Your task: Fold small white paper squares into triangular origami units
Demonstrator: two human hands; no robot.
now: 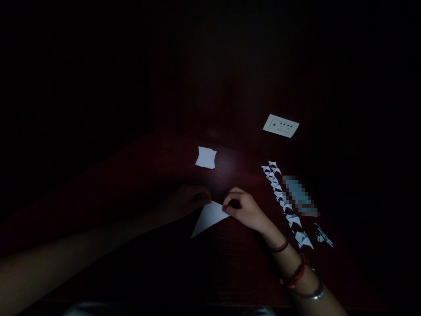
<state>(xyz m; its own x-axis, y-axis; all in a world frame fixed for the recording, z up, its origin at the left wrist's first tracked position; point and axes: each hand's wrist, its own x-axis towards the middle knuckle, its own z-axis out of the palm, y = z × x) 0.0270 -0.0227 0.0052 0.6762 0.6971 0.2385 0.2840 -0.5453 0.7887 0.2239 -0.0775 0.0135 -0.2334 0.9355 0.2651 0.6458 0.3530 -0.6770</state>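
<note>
Left hand, right hand in pinches on paper triangle

You are indoors, at a dark red table with visible wood grain, in light so dim that everything around it fades to black. The white socket at the far right points to a home or an office. A paper stack at the far side and folded papers at right don't let you tell which.
</note>
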